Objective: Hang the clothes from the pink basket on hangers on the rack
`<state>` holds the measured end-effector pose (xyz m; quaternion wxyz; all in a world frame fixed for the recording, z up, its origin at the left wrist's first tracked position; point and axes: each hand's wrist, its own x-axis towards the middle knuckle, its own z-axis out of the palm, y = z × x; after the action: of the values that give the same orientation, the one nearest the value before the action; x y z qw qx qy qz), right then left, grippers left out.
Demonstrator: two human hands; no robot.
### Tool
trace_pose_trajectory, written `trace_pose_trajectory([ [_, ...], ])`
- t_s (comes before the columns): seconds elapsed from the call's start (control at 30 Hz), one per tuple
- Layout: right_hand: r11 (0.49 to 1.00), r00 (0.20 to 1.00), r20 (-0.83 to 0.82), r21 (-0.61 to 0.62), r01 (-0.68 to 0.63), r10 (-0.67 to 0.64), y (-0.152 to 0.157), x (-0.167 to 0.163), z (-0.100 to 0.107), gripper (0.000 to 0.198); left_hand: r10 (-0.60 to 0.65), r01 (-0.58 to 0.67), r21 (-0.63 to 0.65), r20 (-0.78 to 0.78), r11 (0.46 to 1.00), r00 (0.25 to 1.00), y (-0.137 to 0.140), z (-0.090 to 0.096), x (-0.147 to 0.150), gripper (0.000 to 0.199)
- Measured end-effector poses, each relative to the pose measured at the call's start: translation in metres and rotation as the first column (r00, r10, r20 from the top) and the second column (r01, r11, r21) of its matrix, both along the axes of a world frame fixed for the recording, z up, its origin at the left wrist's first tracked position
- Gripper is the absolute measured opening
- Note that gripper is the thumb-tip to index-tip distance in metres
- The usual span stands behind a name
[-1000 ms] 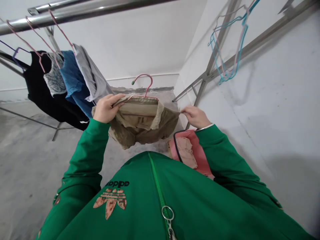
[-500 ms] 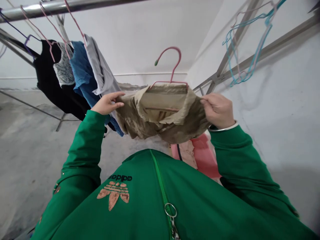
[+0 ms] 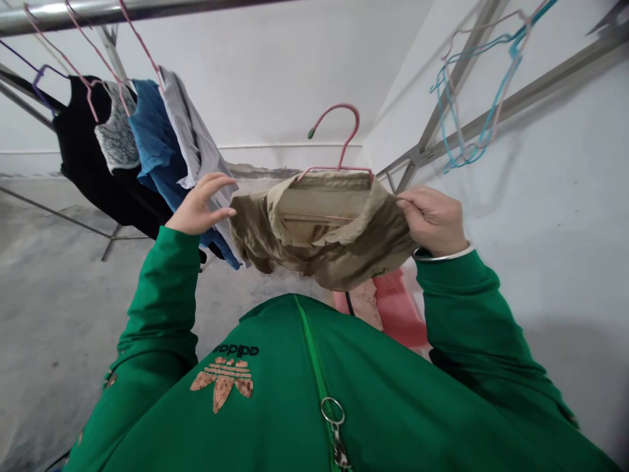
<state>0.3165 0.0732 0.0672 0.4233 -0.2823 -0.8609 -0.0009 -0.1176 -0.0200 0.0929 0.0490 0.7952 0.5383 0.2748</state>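
Note:
A tan collared shirt [image 3: 339, 255] hangs in front of me on a pink hanger [image 3: 350, 137]. The hanger's hook, with a green tip, points up above the collar and touches no rail. My right hand [image 3: 436, 219] pinches the shirt at its right shoulder. At the opposite shoulder my left hand [image 3: 201, 204] has its thumb and fingers apart, right beside the cloth and not gripping it. The lower part of the shirt is hidden from this angle.
On the left, a metal rail [image 3: 162, 14] carries a black top [image 3: 81, 144], a blue garment [image 3: 154, 131] and a light grey garment [image 3: 189, 124] on hangers. Blue and pink hangers [image 3: 479, 105] hang at upper right. A pink basket [image 3: 400, 308] with cloth stands below the shirt.
My left hand has parted its fingers and moved slightly left, off the shirt's shoulder. The shirt and hanger have dropped a little; my right hand keeps its pinch.

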Motion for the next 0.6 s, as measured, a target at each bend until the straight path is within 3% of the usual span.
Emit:
trace_pose_trajectory([
  [0.2, 1.0, 0.999, -0.029, -0.018, 0.018, -0.018, -0.002, 0.003, -0.004, 0.022, 0.042, -0.008, 0.174, -0.193, 0.985, 0.98, 0.01, -0.003, 0.043, 0.032],
  [0.27, 0.991, 0.999, -0.039, -0.128, -0.03, 0.025, -0.001, 0.003, -0.012, 0.024, 0.052, 0.001, 0.251, -0.205, 0.968, 0.977, 0.014, -0.011, 0.045, 0.03],
  [0.33, 0.948, 0.997, -0.021, -0.307, -0.081, 0.078, 0.0, 0.001, -0.022, 0.031, 0.058, 0.008, 0.288, -0.221, 0.957, 0.974, 0.019, -0.019, 0.042, 0.027],
  [0.4, 0.835, 0.988, 0.012, -0.536, -0.125, 0.155, -0.003, 0.0, -0.031, 0.039, 0.056, 0.015, 0.295, -0.228, 0.955, 0.972, 0.023, -0.026, 0.037, 0.026],
  [0.43, 0.742, 0.98, 0.012, -0.654, -0.144, 0.201, -0.006, 0.001, -0.034, 0.041, 0.045, 0.023, 0.285, -0.229, 0.958, 0.972, 0.024, -0.029, 0.035, 0.026],
  [0.5, 0.511, 0.964, -0.06, -0.838, -0.19, 0.259, -0.015, 0.003, -0.036, 0.044, 0.023, 0.035, 0.244, -0.232, 0.969, 0.972, 0.025, -0.034, 0.032, 0.026],
  [0.57, 0.279, 0.956, -0.184, -0.928, -0.245, 0.227, -0.024, 0.007, -0.034, 0.044, 0.058, -0.01, 0.218, -0.218, 0.976, 0.974, 0.023, -0.04, 0.03, 0.024],
  [0.6, 0.191, 0.954, -0.245, -0.942, -0.277, 0.175, -0.026, 0.008, -0.032, 0.044, 0.095, -0.05, 0.223, -0.195, 0.973, 0.976, 0.021, -0.044, 0.029, 0.023],
])
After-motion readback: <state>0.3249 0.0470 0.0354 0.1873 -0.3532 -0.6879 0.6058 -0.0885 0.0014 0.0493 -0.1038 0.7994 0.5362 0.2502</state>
